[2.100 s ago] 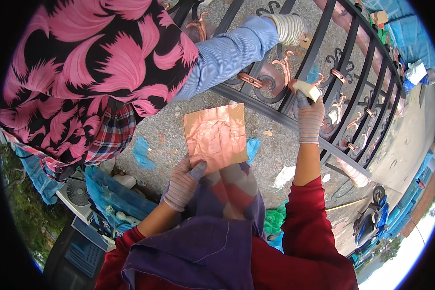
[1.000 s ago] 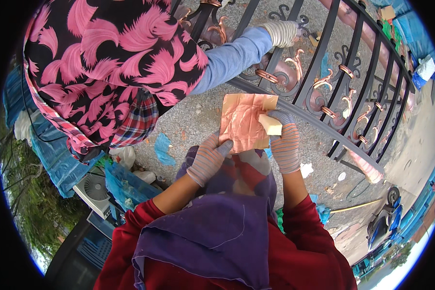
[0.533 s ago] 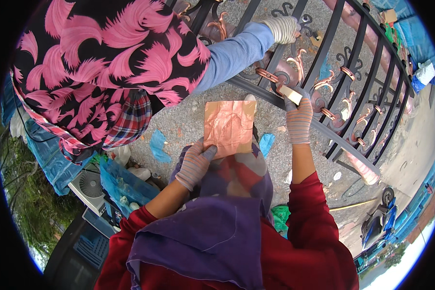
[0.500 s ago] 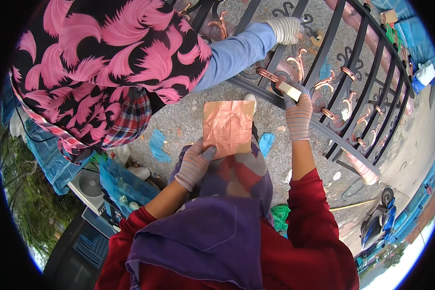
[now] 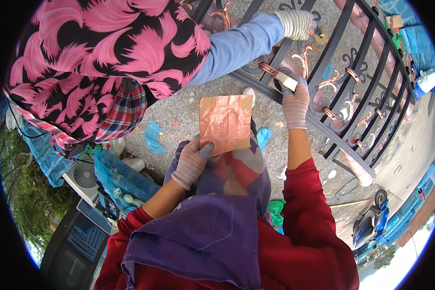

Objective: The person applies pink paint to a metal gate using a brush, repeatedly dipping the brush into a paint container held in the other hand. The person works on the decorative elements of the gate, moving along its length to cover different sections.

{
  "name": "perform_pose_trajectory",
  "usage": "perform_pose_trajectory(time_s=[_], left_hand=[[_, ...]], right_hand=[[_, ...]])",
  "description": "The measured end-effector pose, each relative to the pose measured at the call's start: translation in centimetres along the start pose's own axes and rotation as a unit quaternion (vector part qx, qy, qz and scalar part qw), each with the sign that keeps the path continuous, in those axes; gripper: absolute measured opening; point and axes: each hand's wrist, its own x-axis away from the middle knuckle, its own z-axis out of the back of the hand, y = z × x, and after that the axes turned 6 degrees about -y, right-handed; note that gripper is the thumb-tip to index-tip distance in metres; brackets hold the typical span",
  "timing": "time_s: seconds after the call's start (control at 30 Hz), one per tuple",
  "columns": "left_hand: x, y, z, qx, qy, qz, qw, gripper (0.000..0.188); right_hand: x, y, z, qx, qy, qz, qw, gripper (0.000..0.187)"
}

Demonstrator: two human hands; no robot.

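My left hand [image 5: 194, 163], in a striped knit glove, grips the lower left corner of a square of cardboard [image 5: 225, 123] smeared with copper paint, thumb on top. In my gloved right hand [image 5: 295, 104] is a small cream block [image 5: 286, 80], perhaps foam; its far end meets a copper-coloured collar [image 5: 268, 69] on the near side of a black wrought-iron panel [image 5: 347, 89]. My fingers partly hide the block. Copper leaf-shaped ornaments [image 5: 303, 60] and black scrolls sit between the bars. At the left, a co-worker's gloved hand [image 5: 296, 25] is at the panel's far scrollwork.
The co-worker, in a pink-and-black patterned top [image 5: 111, 43], fills the upper left. Copper-smeared rollers or tubes [image 5: 360, 176] lie under the panel. Blue plastic scraps [image 5: 154, 137] litter the concrete. A fan unit [image 5: 84, 176] stands at left, a motorbike [image 5: 370, 222] at right.
My right hand has moved up and slightly left, bringing the cream block against the copper collar. The cardboard has shifted slightly up and left in view. The co-worker's hand has moved slightly right.
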Motion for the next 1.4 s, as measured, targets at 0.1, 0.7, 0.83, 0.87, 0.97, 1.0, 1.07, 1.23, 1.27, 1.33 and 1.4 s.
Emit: perform_pose_trajectory(time_s=[0.1,0.7,0.83,0.87,0.97,1.0,1.07,1.23,1.27,1.33,1.4], left_hand=[[0.3,0.4,-0.1,0.016,-0.004,-0.003,1.0,0.019],[0.5,1.2,-0.7,0.002,-0.007,-0.003,1.0,0.021],[0.6,0.6,-0.4,-0.002,0.001,0.007,1.0,0.019],[0.7,0.6,-0.4,0.011,0.005,0.003,1.0,0.019],[0.7,0.6,-0.4,0.039,0.008,-0.009,0.999,0.019],[0.5,0.2,-0.3,0.043,0.005,-0.014,0.999,0.019],[0.6,0.1,0.1,0.02,-0.003,-0.023,1.0,0.02],[0.8,0.2,0.8,0.082,0.01,-0.015,0.996,0.024],[0.9,0.2,1.0,0.066,0.008,-0.013,0.998,0.024],[1.0,0.4,1.4,0.034,0.002,-0.01,0.999,0.025],[0.8,0.8,1.3,0.051,-0.016,-0.009,0.999,0.026]], right_hand=[[0.4,1.4,0.0,-0.01,-0.004,-0.035,0.999,0.031],[0.0,2.3,-0.3,-0.029,0.01,-0.024,0.999,0.032],[0.3,1.5,0.5,-0.149,0.029,-0.057,0.987,0.029],[0.6,1.5,0.5,-0.172,0.036,-0.055,0.983,0.029],[1.0,2.9,-0.6,-0.154,0.015,-0.076,0.985,0.03],[0.9,3.6,-1.0,-0.133,0.002,-0.088,0.987,0.031],[0.4,2.8,-1.1,-0.031,-0.002,-0.066,0.997,0.033],[-0.1,-1.6,0.1,-0.067,0.034,-0.031,0.997,0.032],[-0.3,-2.4,-0.2,-0.03,0.028,-0.019,0.999,0.036],[-0.6,-2.7,-1.1,0.055,-0.004,0.067,0.996,0.04],[-1.5,-2.4,-2.5,0.148,-0.074,0.029,0.986,0.034]])
